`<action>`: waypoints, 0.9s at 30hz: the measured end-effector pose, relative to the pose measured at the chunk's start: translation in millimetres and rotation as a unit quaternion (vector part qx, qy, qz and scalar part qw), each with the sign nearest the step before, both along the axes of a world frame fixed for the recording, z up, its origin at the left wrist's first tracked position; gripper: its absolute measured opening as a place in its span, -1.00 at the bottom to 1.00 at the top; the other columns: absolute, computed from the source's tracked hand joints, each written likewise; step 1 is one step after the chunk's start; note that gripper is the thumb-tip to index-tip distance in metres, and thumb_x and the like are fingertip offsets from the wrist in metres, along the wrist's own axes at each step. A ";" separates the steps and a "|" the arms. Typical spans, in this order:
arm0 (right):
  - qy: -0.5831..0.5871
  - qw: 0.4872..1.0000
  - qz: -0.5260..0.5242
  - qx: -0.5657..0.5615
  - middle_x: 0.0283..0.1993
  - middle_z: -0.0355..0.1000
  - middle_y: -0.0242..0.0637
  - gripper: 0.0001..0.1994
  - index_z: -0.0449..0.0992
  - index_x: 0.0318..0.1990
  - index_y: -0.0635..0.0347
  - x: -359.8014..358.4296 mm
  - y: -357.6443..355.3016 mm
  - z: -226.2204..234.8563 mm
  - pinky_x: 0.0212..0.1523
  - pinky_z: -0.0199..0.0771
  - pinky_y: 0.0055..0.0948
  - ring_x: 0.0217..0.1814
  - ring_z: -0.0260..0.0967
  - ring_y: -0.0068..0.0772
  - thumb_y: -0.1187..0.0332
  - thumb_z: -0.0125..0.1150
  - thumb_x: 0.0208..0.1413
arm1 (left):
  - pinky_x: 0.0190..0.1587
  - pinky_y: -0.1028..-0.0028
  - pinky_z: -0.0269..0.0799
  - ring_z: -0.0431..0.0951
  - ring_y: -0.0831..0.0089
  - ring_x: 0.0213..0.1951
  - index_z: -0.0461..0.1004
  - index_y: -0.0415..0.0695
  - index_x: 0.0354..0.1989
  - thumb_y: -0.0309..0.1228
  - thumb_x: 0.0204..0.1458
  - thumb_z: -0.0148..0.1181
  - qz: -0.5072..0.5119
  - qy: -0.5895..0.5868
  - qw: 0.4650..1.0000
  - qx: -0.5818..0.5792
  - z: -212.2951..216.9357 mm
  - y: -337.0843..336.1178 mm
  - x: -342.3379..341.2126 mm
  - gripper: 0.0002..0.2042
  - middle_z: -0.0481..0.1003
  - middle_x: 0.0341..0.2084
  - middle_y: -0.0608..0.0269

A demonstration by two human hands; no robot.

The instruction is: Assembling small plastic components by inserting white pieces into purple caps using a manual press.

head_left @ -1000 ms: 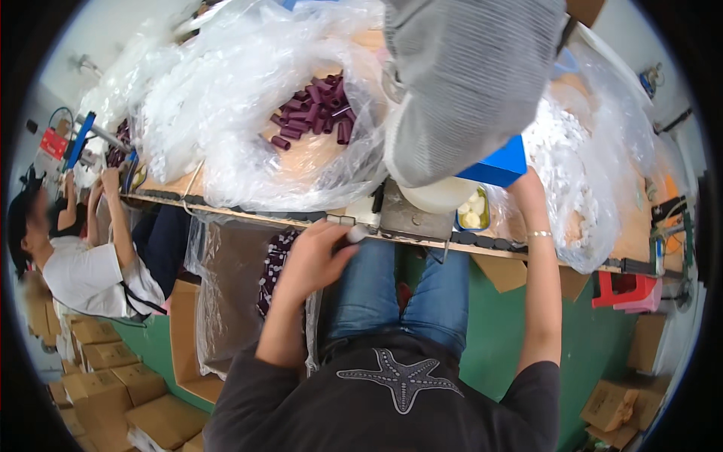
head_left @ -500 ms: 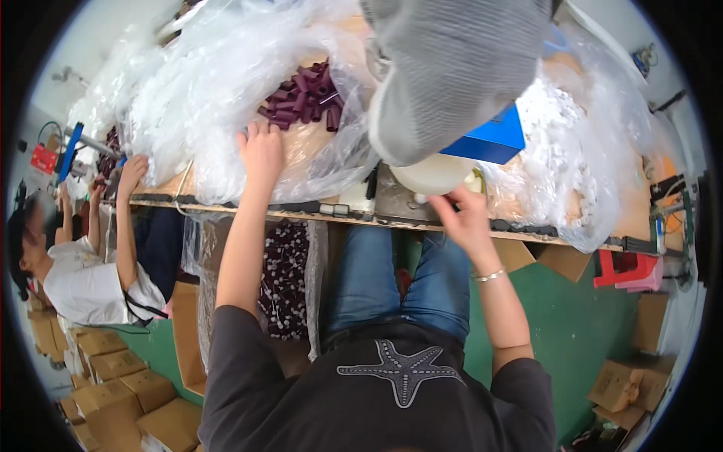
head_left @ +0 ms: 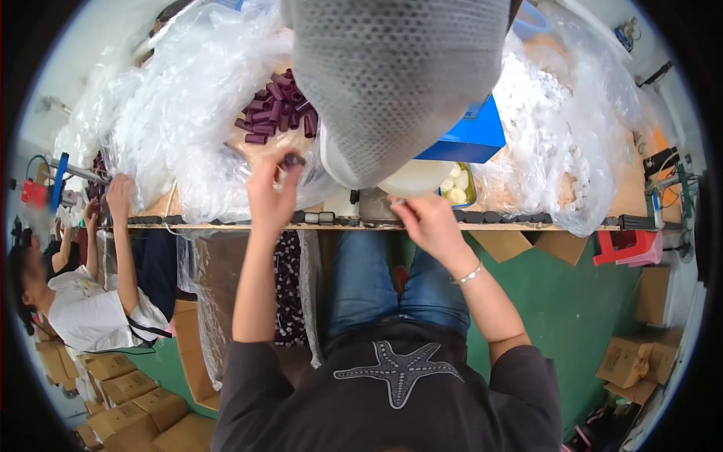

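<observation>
My left hand (head_left: 273,194) is raised over the table's near side, its fingers closed around a short dark purple tube (head_left: 292,160) seen end-on. Beyond it, a loose pile of the same purple tubes (head_left: 263,119) lies on see-through plastic sheeting. My right hand (head_left: 431,224) is at the table edge, thumb and finger pinched on a small whitish piece (head_left: 397,202) too small to name. Just past those fingers is a metal plate (head_left: 374,206), with a pale round dish (head_left: 414,176) over it. A grey fabric-covered body (head_left: 392,83) hides much behind.
A blue box (head_left: 471,138) stands beside the grey cover. Near it sits a yellow-green tray (head_left: 471,190) of round white pieces. Many white parts (head_left: 553,143) lie in plastic at right. A co-worker (head_left: 105,301) works at left. Below the table is an open carton (head_left: 197,354).
My left hand has come away from the pile toward me with a purple tube. My right hand has moved slightly left and nearer. The view has shifted, showing more of the yellow-green tray.
</observation>
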State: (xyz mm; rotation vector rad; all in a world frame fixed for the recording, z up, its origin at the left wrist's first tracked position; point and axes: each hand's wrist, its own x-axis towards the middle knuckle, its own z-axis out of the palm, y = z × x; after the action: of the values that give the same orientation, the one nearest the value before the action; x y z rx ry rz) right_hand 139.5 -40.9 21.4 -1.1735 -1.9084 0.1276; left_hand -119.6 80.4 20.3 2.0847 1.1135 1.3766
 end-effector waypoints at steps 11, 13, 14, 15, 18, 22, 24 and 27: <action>0.066 0.989 0.023 -0.132 -0.41 0.40 -0.03 -0.82 0.45 -0.32 0.31 14.7 2.5 1.5 -0.40 0.35 -0.21 -0.42 0.37 0.02 0.44 0.32 -0.02 | -0.24 0.63 0.27 0.36 0.61 -0.34 0.47 -0.27 -0.06 -0.69 -0.03 0.18 -0.169 -0.186 0.958 -0.138 6.4 -79.9 66.2 -0.69 0.51 -0.24 0.27; 0.069 0.986 -0.040 -0.144 -0.43 0.38 -0.16 -0.71 0.49 -0.18 0.27 17.4 -8.7 -1.4 -0.44 0.35 -0.34 -0.49 0.33 -0.18 0.42 0.39 -0.08 | -0.11 0.57 0.31 0.42 0.55 -0.20 0.42 -0.34 -0.03 -0.71 -0.01 0.16 -0.188 -0.195 0.952 -0.141 0.0 -83.1 78.1 -0.68 0.50 -0.17 0.20; 0.068 0.986 -0.042 -0.143 -0.43 0.38 -0.16 -0.71 0.49 -0.18 0.27 17.8 -14.9 0.6 -0.44 0.35 -0.34 -0.49 0.33 -0.18 0.42 0.39 -0.08 | 0.03 0.51 0.34 0.47 0.49 -0.07 0.38 -0.41 0.01 -0.73 0.01 0.13 -0.203 -0.204 0.947 -0.145 -3.5 -84.0 84.2 -0.66 0.49 -0.11 0.12; 0.111 0.985 -0.076 -0.108 -0.44 0.36 -0.23 -0.64 0.49 -0.10 0.25 16.5 -23.8 6.4 -0.46 0.33 -0.40 -0.51 0.29 -0.28 0.42 0.42 -0.10 | -0.07 0.51 0.38 0.50 0.47 -0.16 0.42 -0.36 -0.02 -0.70 -0.02 0.18 -0.194 -0.190 0.950 -0.156 -3.9 -85.1 89.9 -0.67 0.51 -0.18 0.15; 0.143 0.981 -0.100 -0.084 -0.46 0.33 -0.34 -0.54 0.47 0.05 0.23 23.8 -40.6 4.8 -0.48 0.31 -0.53 -0.50 0.26 -0.48 0.47 0.40 -0.08 | -0.17 0.47 0.41 0.53 0.40 -0.24 0.47 -0.29 -0.08 -0.67 -0.07 0.23 -0.177 -0.021 0.978 -0.112 2.5 -80.4 105.6 -0.68 0.51 -0.25 0.13; 0.141 0.982 -0.090 -0.086 -0.38 0.42 -0.30 -0.65 0.53 -0.04 0.23 35.0 -59.7 -1.3 -0.46 0.35 -0.53 -0.47 0.32 -0.47 0.55 0.32 -0.05 | -0.22 0.31 0.41 0.49 0.13 -0.25 0.48 -0.25 -0.12 -0.63 -0.13 0.25 -0.172 -0.030 0.981 -0.088 -7.8 -79.1 107.6 -0.68 0.49 -0.34 0.05; 0.141 0.981 -0.092 -0.100 -0.35 0.45 -0.28 -0.68 0.54 -0.07 0.24 42.9 -65.6 -2.9 -0.45 0.36 -0.53 -0.46 0.33 -0.47 0.56 0.32 -0.06 | -0.26 0.34 0.42 0.51 0.14 -0.28 0.48 -0.26 -0.14 -0.62 -0.13 0.26 -0.169 -0.026 0.982 -0.077 -6.4 -77.6 109.1 -0.69 0.49 -0.35 0.03; 0.167 0.975 -0.106 -0.102 -0.37 0.47 -0.31 -0.73 0.56 -0.11 0.25 58.1 -65.7 -4.0 -0.43 0.37 -0.57 -0.45 0.34 -0.56 0.57 0.29 -0.03 | -0.28 0.36 0.43 0.53 0.19 -0.30 0.48 -0.27 -0.13 -0.63 -0.10 0.24 -0.176 -0.010 0.978 -0.114 -2.6 -77.4 108.7 -0.70 0.49 -0.36 0.05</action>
State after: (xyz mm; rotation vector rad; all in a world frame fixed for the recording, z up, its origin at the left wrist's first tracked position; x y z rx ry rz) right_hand 197.6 -106.7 17.3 -1.3898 -1.4928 0.3867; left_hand -10.9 3.0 17.7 1.9772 0.8001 1.0463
